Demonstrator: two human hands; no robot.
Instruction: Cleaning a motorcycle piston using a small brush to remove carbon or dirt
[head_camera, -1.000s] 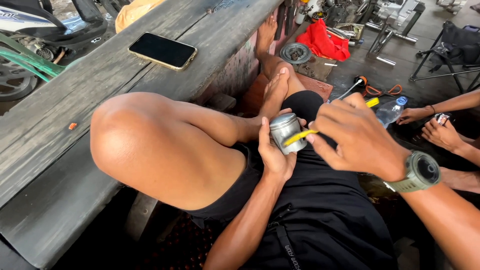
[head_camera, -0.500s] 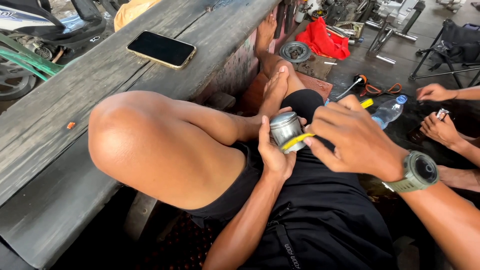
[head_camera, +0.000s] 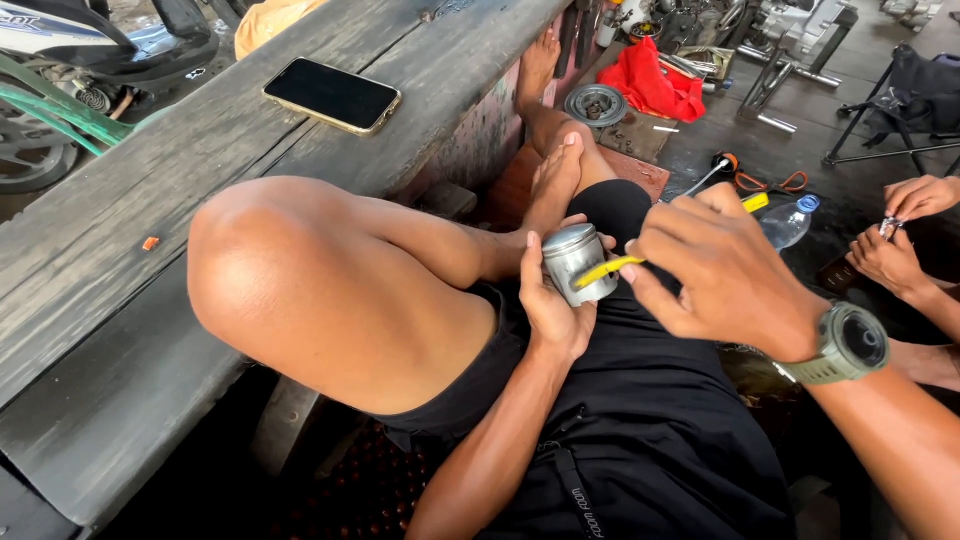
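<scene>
**Head view: a yellow-handled tool worked against a metal piston**

Head view, looking down at a person seated on a workshop floor with one bare knee raised. The left hand (head_camera: 552, 305) grips a small silver metal piston (head_camera: 577, 262), fingers wrapped round its skirt, crown tilted up, just above the lap. The right hand (head_camera: 722, 268), with a green wristwatch (head_camera: 848, 345), pinches a slim yellow tool (head_camera: 606, 270) whose tip touches the piston's side. The step looks like scraping or cleaning the piston wall; the next move likely calls for a steady grip and turning the piston to a fresh patch. A phone (head_camera: 332, 94) lies on the wooden bench (head_camera: 150, 180). Another person's hands (head_camera: 900, 230) work at right.
</scene>
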